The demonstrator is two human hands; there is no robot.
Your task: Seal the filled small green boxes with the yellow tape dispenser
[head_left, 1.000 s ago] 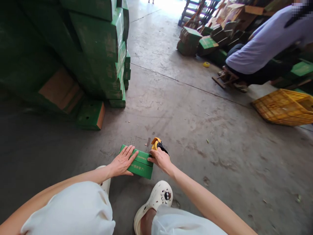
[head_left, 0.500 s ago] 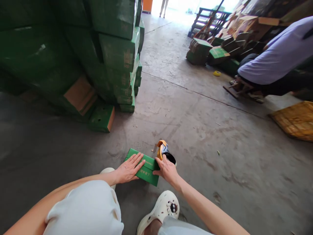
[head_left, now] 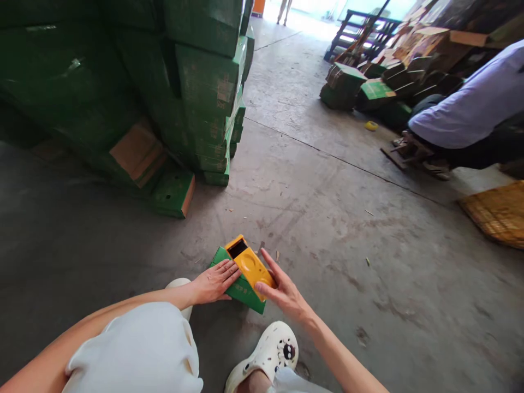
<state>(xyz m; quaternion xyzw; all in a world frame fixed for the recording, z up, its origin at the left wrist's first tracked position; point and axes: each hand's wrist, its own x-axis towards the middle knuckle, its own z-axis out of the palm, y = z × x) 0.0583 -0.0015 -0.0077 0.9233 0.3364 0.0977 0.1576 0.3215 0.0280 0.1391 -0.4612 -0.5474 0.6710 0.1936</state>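
Note:
A small closed green cardboard box (head_left: 249, 299) with pale printing lies on the floor between my feet. My left hand (head_left: 216, 281) rests flat on its left part, fingers stretched out and pressing the lid. In my right hand (head_left: 282, 289) is a yellow plastic tape dispenser (head_left: 250, 266), gripped at its lower right end between thumb and fingers. It is held tilted over the box, covering part of the lid. A dark opening shows at its upper left end and a round raised shape on its side. Whether it touches the box I cannot tell.
Stacked green boxes (head_left: 204, 82) stand at the left, with a single green box (head_left: 174, 194) at their foot. A person in a lilac top (head_left: 466, 103) sits low at the right, near piled boxes (head_left: 344, 82). A yellow woven sack (head_left: 497, 213) lies at the right edge.
My right hand has taken up the yellow dispenser, which stood on the floor beyond the box, and brought it left over the lid. My left hand stays on the box.

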